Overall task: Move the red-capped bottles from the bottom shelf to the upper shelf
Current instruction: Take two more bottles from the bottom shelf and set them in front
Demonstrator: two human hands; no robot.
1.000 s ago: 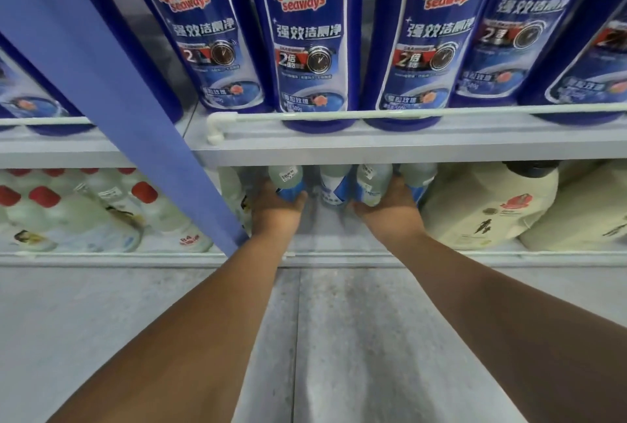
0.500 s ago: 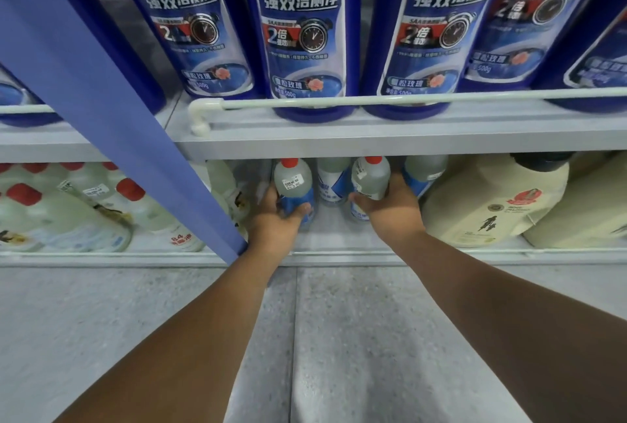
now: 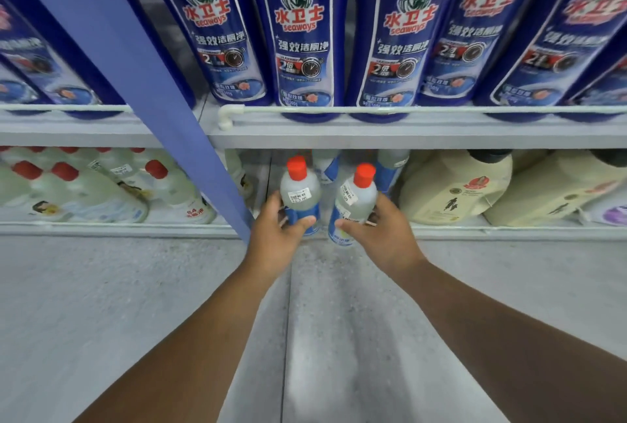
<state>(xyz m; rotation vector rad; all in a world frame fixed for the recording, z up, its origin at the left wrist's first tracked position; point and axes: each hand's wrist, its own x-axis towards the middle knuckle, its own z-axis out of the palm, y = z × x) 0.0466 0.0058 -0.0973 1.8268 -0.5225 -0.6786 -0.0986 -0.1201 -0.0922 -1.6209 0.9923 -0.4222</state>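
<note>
Two red-capped bottles gripped at the front edge of the bottom shelf

Left hand grips the left red-capped bottle; right hand grips the right red-capped bottle, tilted toward 1 o'clock; blue Seaways cleaner bottles line the upper shelf at 12 o'clock; cream jugs at 3 o'clock; blue upright at 10 o'clock.

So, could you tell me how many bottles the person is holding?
2: one red-capped bottle in the left hand, another in the right hand, at the bottom shelf's front.
</note>
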